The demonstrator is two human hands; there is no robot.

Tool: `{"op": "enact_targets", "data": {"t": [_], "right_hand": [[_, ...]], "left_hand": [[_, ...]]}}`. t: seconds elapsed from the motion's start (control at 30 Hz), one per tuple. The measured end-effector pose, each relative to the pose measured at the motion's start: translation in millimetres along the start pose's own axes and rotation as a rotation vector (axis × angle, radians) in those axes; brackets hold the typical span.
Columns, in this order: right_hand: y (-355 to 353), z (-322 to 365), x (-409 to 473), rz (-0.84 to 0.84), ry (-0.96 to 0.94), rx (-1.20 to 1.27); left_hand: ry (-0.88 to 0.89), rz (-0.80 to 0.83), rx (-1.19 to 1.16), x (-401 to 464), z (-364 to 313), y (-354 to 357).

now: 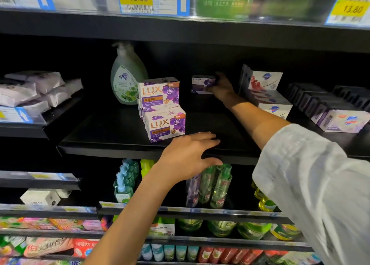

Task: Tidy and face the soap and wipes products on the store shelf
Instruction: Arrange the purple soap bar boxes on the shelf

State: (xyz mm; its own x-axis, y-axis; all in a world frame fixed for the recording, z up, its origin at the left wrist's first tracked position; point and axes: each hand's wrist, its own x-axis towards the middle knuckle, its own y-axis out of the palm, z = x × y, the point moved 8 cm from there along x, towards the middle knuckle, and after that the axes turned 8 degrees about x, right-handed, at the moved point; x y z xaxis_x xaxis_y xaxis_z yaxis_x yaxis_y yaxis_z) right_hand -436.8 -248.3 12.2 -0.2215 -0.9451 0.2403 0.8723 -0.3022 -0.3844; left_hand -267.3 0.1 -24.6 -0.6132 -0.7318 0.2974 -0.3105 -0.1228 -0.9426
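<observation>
Soap boxes (pixel 161 108) with LUX on their fronts stood stacked in the middle of the black shelf (pixel 112 142), the lower one near its front edge, the upper set a little farther back and left. Far back on the shelf the right hand (pixel 221 87) gripped another purple soap box (pixel 202 84), fingers wrapped round its right end. That arm reached out nearly straight from the right, its white sleeve (pixel 312 180) pushed up to the elbow. The left hand (pixel 188 156) lay palm down on the shelf's front edge, fingers spread and pointing right, thumb below the lip, holding nothing. A green pump bottle (pixel 126 76) stood behind the stack on the left. Wipes packs (pixel 34 88) lay piled far left.
</observation>
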Motion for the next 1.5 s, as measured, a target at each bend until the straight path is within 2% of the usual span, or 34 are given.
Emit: {"op": "enact_targets", "data": {"t": [0.23, 0.4, 0.53, 0.73, 0.93, 1.27, 1.5], "right_hand": [[1, -17, 17, -0.035, 0.043, 0.050], [-5, -13, -1, -0.065, -0.021, 0.186], [-15, -1, -31, -0.049, -0.064, 0.254], [-39, 13, -90, -0.010, 0.081, 0.543], [-79, 16, -173, -0.022, 0.133, 0.777], [-112, 0, -238, -0.038, 0.150, 0.808], [-148, -9, -258, -0.126, 0.082, 0.544]], "left_hand": [[-0.014, -0.017, -0.020, 0, 1, -1], [-0.010, -0.013, -0.047, -1, 0, -3], [-0.019, 0.010, -0.032, -1, -2, -5], [-0.038, 0.018, -0.009, -3, -3, -6], [-0.057, -0.023, -0.038, -4, -5, -8], [-0.093, 0.017, -0.030, -6, -7, -6], [-0.089, 0.008, -0.052, -7, -6, -5]]}}
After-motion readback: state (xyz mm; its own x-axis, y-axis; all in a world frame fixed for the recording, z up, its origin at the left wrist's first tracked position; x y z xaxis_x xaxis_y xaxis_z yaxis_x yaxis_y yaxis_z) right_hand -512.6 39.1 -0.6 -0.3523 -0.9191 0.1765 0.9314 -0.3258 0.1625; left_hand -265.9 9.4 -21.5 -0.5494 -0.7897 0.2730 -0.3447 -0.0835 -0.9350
